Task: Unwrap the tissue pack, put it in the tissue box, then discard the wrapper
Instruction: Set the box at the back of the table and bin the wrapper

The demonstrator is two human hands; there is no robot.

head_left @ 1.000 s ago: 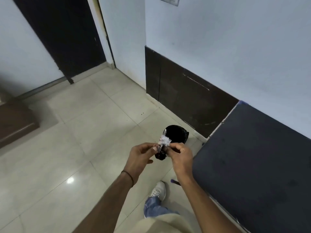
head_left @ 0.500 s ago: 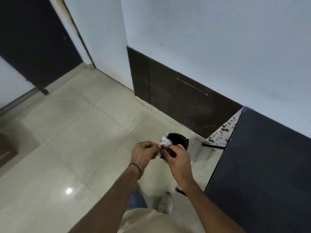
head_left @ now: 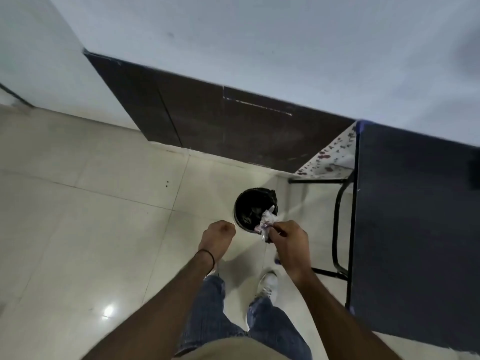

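Crumpled wrapper [head_left: 267, 224] pinched by right hand [head_left: 291, 242] above near rim of bin [head_left: 255, 210]; left hand [head_left: 217, 237] curled, empty, left of bin

This looks like a plain room in an office or institutional building. Large glossy cream floor tiles [head_left: 91, 229] fill the left and centre of the frame, a pale painted wall [head_left: 259, 42] with a dark brown panelled skirting [head_left: 207, 120] runs across the top, a dark-topped metal-framed table [head_left: 415, 216] stands at the right, and a small black-lined waste bin [head_left: 250, 207] sits on the floor at centre.
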